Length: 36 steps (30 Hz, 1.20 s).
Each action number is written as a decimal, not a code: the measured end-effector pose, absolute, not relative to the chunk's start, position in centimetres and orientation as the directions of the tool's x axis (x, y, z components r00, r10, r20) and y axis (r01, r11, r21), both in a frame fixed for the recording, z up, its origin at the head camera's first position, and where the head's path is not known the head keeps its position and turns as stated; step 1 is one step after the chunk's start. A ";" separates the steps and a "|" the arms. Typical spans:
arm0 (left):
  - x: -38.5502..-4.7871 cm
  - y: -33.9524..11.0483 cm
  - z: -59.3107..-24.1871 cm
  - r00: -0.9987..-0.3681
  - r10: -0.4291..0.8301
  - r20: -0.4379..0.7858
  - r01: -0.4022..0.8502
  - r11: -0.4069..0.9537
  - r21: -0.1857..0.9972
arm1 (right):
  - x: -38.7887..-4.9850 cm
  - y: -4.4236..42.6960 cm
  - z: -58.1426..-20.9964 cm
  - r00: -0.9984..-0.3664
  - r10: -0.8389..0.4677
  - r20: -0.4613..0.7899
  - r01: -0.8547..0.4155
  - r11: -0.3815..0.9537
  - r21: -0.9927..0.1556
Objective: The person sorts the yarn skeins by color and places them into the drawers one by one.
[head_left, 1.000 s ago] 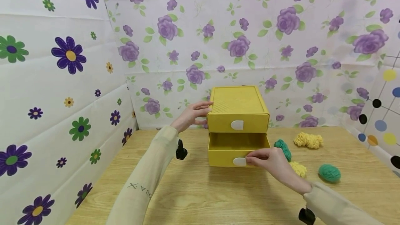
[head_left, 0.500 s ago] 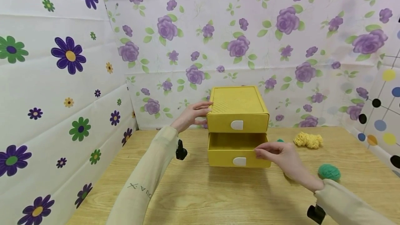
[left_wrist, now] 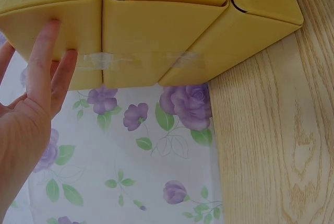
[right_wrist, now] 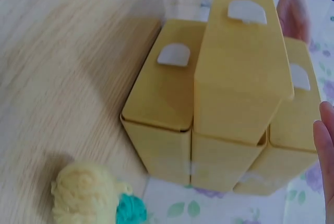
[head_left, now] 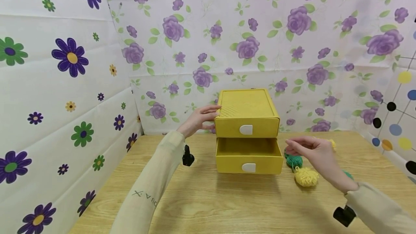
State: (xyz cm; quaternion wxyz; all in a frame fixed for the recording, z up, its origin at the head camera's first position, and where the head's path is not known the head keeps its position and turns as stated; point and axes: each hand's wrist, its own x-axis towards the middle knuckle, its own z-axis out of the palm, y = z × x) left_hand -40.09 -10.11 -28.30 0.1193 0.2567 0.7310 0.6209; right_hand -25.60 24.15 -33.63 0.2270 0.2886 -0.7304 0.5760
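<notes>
A yellow drawer cabinet [head_left: 247, 104] stands on the table, its drawers bearing white tabs. The middle drawer [head_left: 227, 163] is pulled out, and the part of its inside that shows holds nothing; in the right wrist view this drawer [right_wrist: 240, 51] juts out between two closed ones. My left hand [head_left: 203, 118] rests against the cabinet's left side near the top; the left wrist view has its fingers [left_wrist: 44, 57] touching the wall. To the drawer's right, my right hand [head_left: 313, 154] hovers with loosely bent fingers and nothing in them. Only its fingertips [right_wrist: 326, 135] enter the right wrist view.
Right of the cabinet lie a teal yarn bundle [head_left: 294, 161] and a yellow yarn bundle [head_left: 306, 177]. Another teal ball [head_left: 348, 174] and more yellow yarn [head_left: 333, 143] are partly hidden behind my right hand. Flower-printed sheets [head_left: 182, 46] wall in the table [head_left: 195, 205].
My right hand has let go of the middle drawer's tab and moved right, off the drawer front, to above the yarn. The drawer stays pulled out. My left hand has not moved.
</notes>
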 end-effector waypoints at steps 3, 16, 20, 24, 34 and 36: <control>-40.1 -10.1 -28.3 -0.838 0.527 0.145 0.229 0.098 0.968 | -25.8 25.0 -33.5 -0.735 -0.136 0.664 -0.676 0.217 -0.704; -40.1 -10.2 -28.3 -0.837 0.527 0.146 0.227 0.092 0.970 | -26.7 28.0 -34.2 -0.825 -0.107 0.555 -0.559 0.305 -0.771; -40.1 -10.1 -28.3 -0.835 0.530 0.149 0.228 0.087 0.970 | -27.3 29.2 -34.7 -0.851 -0.143 0.505 -0.519 0.364 -0.773; -40.1 -10.1 -28.3 -0.834 0.531 0.150 0.226 0.081 0.971 | -27.8 30.4 -35.2 -0.871 -0.186 0.454 -0.489 0.410 -0.770; -40.0 -10.1 -28.3 -0.837 0.527 0.148 0.228 0.088 0.970 | -28.3 32.3 -36.5 -0.877 -0.271 0.396 -0.480 0.499 -0.722; -39.8 -10.1 -28.0 -0.834 0.534 0.141 0.223 0.093 0.970 | -28.4 32.5 -36.7 -0.885 -0.275 0.374 -0.465 0.519 -0.718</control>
